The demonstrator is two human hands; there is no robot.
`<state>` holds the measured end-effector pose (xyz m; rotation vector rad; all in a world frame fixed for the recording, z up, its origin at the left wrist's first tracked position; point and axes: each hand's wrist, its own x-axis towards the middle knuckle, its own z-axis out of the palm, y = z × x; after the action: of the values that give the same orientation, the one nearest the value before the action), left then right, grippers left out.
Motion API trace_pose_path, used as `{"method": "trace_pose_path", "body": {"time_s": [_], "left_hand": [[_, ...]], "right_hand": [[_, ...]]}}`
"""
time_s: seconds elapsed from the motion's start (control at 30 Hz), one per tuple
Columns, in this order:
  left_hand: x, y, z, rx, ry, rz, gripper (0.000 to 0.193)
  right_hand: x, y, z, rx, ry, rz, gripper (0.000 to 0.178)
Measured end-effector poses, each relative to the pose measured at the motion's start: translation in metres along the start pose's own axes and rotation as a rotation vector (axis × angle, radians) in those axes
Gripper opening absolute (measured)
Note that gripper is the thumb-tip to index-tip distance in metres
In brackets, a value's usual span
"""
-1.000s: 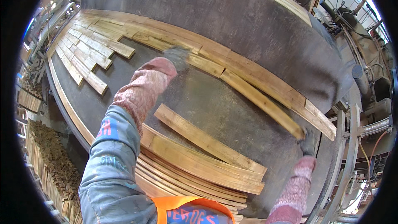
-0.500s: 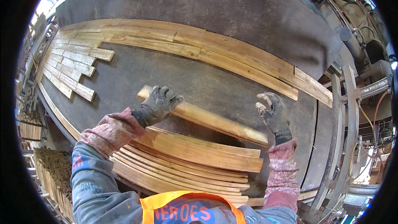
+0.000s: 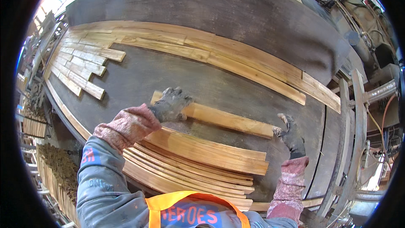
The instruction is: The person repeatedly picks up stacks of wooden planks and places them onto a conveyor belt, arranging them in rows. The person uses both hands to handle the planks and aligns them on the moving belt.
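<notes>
My left hand (image 3: 172, 103), in a dark, dusty work glove, is closed over a wooden board (image 3: 230, 119) near its left end, palm down. The board lies slantwise above the dark tabletop (image 3: 160, 71). At its right end my right hand (image 3: 291, 135), gloved alike, is curved with thumb and fingers apart. Its thumb side meets or nearly meets the board's end; I cannot tell which. Between the board and my body lies a stack of long boards (image 3: 198, 156), stepped at the right ends. Both forearms wear reddish patterned sleeve covers.
Long rows of boards (image 3: 202, 52) lie end to end across the far part of the table. Shorter staggered strips (image 3: 84, 69) fan out at the left. Metal rails (image 3: 358, 114) and machinery with hoses (image 3: 371, 38) stand on the right. Bundled wood (image 3: 52, 169) is at the lower left.
The right end of the held board has moved away from me, and my right hand has come down to that end. My left hand keeps its grip, slightly farther right in the picture.
</notes>
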<state>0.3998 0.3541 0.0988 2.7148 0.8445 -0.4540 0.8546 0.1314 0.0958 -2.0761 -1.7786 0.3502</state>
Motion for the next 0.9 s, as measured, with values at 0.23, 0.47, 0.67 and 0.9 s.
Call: {"method": "trace_pose_path", "body": {"time_s": [0.23,0.47,0.67,0.9], "left_hand": [[0.038,-0.011,-0.018,0.107,0.044,-0.277,0.066],[0.051,-0.015,-0.014,0.108,-0.003,-0.168,0.059],[0.045,-0.116,-0.066,0.232,0.265,-0.411,0.062],[0.014,-0.245,-0.033,0.026,0.118,-0.615,0.074]], "right_hand": [[0.003,-0.127,0.026,0.233,-0.376,-0.425,0.074],[-0.032,-0.213,0.062,-0.025,-0.586,-0.462,0.086],[-0.019,-0.189,0.031,-0.001,-0.473,-0.394,0.086],[0.007,-0.123,0.001,0.222,-0.126,-0.374,0.085]]}}
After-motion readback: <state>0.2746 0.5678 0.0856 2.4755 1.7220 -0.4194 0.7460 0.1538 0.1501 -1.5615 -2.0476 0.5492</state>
